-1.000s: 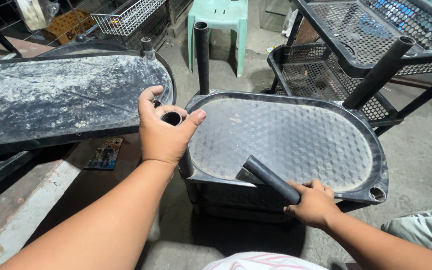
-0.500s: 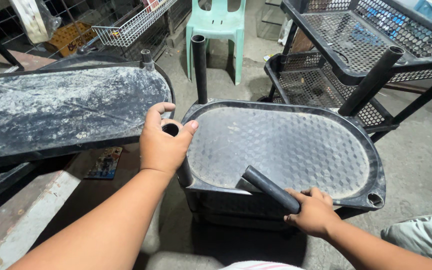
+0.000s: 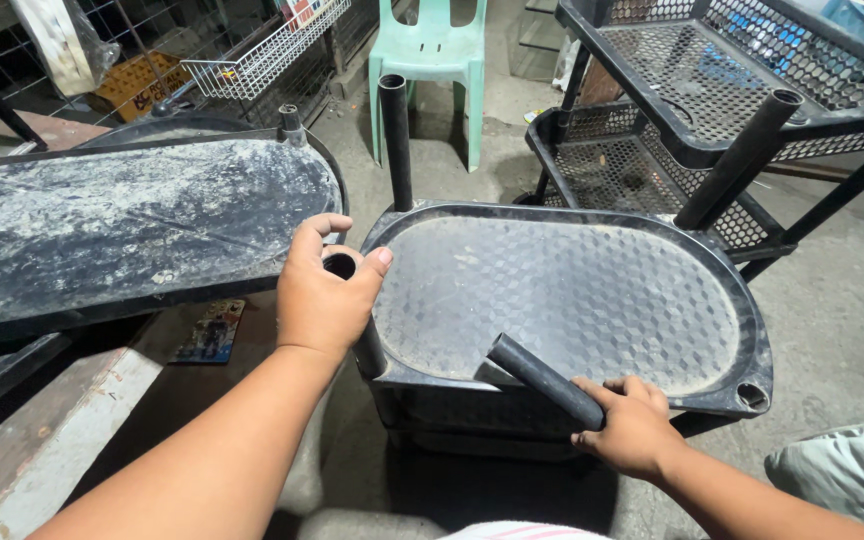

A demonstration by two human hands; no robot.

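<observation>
**Entry: oval shelf tray, two posts in hand, risks noted**

Item one: a black oval plastic shelf tray with an embossed cube-pattern floor (image 3: 572, 300), sitting low on the concrete between a dusty black tray (image 3: 122, 230) to the left and an assembled black mesh-shelved rack (image 3: 692, 110) to the right.

Item two: a short black plastic tube (image 3: 364, 340) standing in the tray's near-left corner socket. The left hand (image 3: 322, 295) is closed over its top, thumb and fingers wrapped round the open mouth.

Item three: a second black plastic tube (image 3: 542, 380), lying slantwise across the tray's front rim. The right hand (image 3: 632, 430) is clamped on its lower end.

Item four: a taller black tube (image 3: 394, 140) upright at the far-left corner; the near-right socket (image 3: 750, 397) stands vacant.

Hazards, as judged: the held tube could slide or lever off the rim (the grip sits at one end only). The corner post, if pressed off-square, may jam or split its socket. Fingers curled over the tube mouth risk a pinch.
</observation>
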